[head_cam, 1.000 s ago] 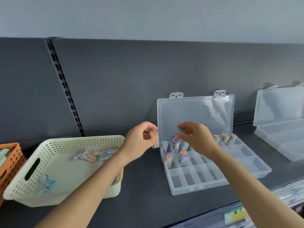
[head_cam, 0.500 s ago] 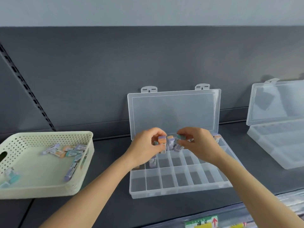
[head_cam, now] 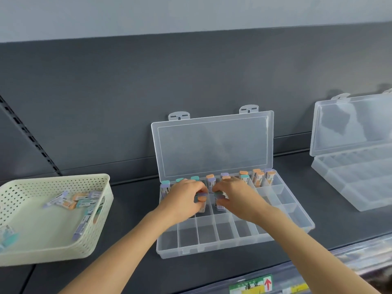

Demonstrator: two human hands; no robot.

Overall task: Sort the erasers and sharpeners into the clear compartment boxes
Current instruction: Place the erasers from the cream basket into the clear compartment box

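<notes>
My left hand pinches an orange-tipped eraser, my right hand a green-tipped eraser (both upright), in the open compartment box.

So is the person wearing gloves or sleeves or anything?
No. The left hand and right hand are bare: no gloves, and no rings or watch that I can see. The left forearm and right forearm are bare too, with no sleeves in view.
</notes>
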